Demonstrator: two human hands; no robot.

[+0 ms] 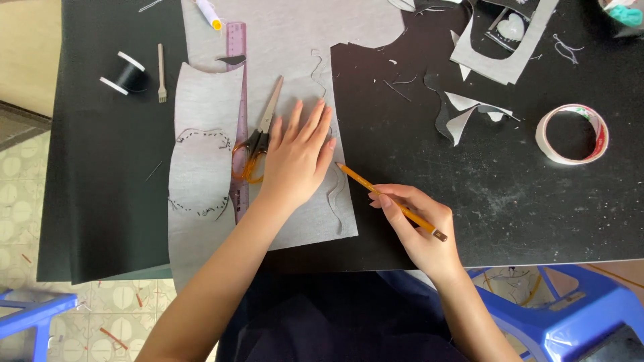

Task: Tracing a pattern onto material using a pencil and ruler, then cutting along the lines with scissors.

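Pencil [391, 202] in right hand [419, 228], tip on grey felt [295, 40].

Two hands were over the table, the left hand [298, 155] and the right hand [417, 224], with one yellow pencil [391, 201] between them. There lay one pair of scissors [258, 137], one purple ruler [238, 114], one spool of black thread [125, 72], one roll of tape [572, 133] and one marker [208, 14]. Two blue stools [570, 312] stood on the floor.
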